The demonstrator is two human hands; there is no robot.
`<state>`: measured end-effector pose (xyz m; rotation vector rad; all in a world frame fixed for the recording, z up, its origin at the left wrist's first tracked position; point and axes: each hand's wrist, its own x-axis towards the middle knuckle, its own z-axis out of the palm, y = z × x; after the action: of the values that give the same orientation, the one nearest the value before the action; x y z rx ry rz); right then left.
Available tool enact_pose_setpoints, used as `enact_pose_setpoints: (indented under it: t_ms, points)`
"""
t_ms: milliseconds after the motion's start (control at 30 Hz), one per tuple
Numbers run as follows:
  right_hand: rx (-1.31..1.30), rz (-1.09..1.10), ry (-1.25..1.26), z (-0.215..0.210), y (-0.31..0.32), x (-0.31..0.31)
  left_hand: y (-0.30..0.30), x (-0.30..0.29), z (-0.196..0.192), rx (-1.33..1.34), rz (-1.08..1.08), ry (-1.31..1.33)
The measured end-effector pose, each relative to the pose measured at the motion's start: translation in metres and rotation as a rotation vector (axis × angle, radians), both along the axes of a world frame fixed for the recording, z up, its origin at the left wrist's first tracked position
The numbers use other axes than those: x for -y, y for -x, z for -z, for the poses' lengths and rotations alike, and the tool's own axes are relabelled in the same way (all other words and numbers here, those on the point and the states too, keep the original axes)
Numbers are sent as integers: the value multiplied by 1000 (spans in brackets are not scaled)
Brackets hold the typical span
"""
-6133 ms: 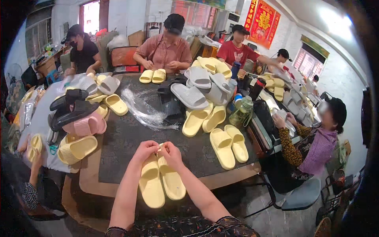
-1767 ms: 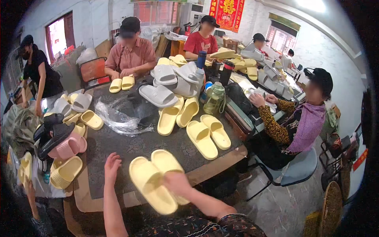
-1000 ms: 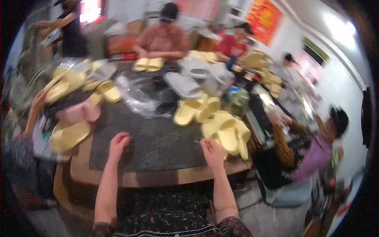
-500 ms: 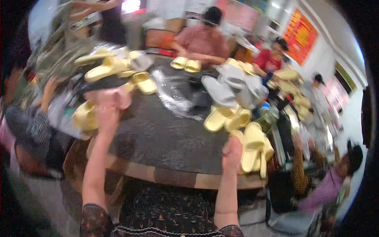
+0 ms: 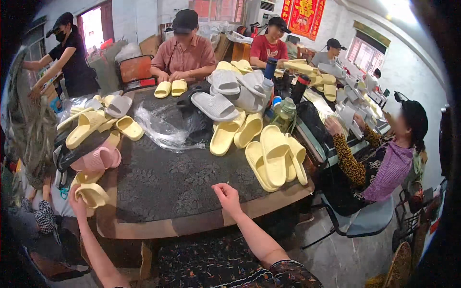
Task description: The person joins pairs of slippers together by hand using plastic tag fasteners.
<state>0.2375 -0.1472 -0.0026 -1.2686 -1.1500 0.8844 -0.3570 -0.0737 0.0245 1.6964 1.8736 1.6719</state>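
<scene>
At the table's left edge my left hand [image 5: 78, 202] is closed on a yellow slipper [image 5: 94, 196]. Just beyond it lie a pair of pink slippers [image 5: 98, 158] and a heap of yellow slippers [image 5: 84, 128] with a grey slipper [image 5: 118, 106] on top. Over the near part of the dark tabletop [image 5: 158, 192], my right hand [image 5: 228, 199] has its fingers pinched together; whether they hold anything small is unclear. To its right, several yellow slippers [image 5: 274, 156] lean together, soles and straps showing.
Crumpled clear plastic [image 5: 161, 129] lies mid-table. Grey slippers [image 5: 214, 106] are piled behind, beside a glass jar [image 5: 285, 114] and bottles. A person in pink [image 5: 185, 55] sits opposite near two small yellow slippers [image 5: 171, 88]. Another person [image 5: 384, 163] sits at the right on a chair.
The view has shifted and sharpened. My left hand has moved from the pink slippers to the yellow slipper nearer me. My right hand has moved left, away from the leaning yellow slippers.
</scene>
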Motion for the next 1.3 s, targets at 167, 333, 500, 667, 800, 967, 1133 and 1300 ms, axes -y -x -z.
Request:
enact_pose_setpoints:
  t_ms: [167,333,500,667,800,967,1133,1300]
  points:
    - [29,16,-8,3,-1,2,-76,25,-52,266,455,-116]
    - [-13,3,-17,8,5,-5,-158,37,-72,169,737,-59]
    - [-109,80,-69,10,-11,-9,-264,54,-116,-131,1039,141]
    - [-339,42,21,4,-10,-14,-299,75,-126,-279,1443,154]
    - [-150,181,-231,-7,-3,-26,-296,86,-133,-375,1453,192]
    - [503,-130,-286,-54,27,-48,-287,84,-128,-217,1551,292]
    - [926,-527,35,-56,56,-68,-283,84,-118,19,1562,346]
    - [929,-417,122,-47,42,-63,-275,89,-110,170,1439,403]
